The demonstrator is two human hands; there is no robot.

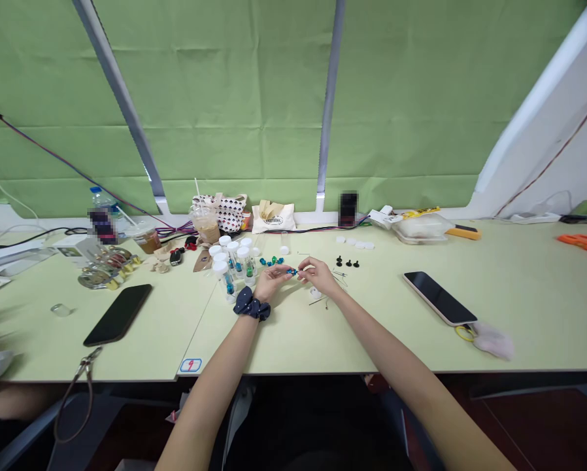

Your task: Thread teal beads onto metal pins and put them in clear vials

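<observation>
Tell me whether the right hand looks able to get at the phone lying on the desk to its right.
Probably yes: only a few thin wires lie on the desk between the right hand and the phone, though that hand is pinching a small blue piece with the left hand.

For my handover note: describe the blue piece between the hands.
On the pale green desk, beside the white-capped vials, the left hand and right hand meet. Between them sits a small blue bead, the only one held; the others lie loose.

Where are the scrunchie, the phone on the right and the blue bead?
Scrunchie (251, 304): head view, on the gathered dark fabric.
Phone (439, 298): head view, on the dark screen's middle.
Blue bead (291, 271): head view, on the bead's blue body.
</observation>
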